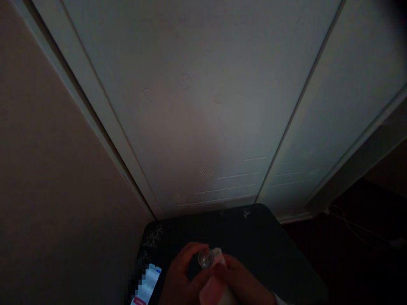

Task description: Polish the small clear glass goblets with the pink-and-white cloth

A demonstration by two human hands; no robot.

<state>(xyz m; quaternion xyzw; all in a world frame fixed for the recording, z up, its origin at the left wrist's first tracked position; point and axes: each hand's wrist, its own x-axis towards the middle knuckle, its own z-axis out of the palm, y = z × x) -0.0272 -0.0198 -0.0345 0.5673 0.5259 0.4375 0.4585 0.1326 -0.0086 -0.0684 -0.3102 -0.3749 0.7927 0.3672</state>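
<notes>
Low in the head view, my two hands meet over a dark table (286,271). My left hand (182,275) curls its fingers around a small clear round piece (206,257), like a little glass or plastic cup; its exact kind is too dim to tell. Against the right side of that piece, a crumpled white tissue (218,255) is pinched in my right hand (243,279). A pale, pinkish bulk (216,292) shows below the fingers, and I cannot make out what it is.
Small clear pieces (152,237) lie at the table's left corner, and another clear piece (246,213) near its back edge. A lit phone screen (148,284) is at lower left. White panels (203,106) stand behind the table; a pale cable (349,222) runs at right.
</notes>
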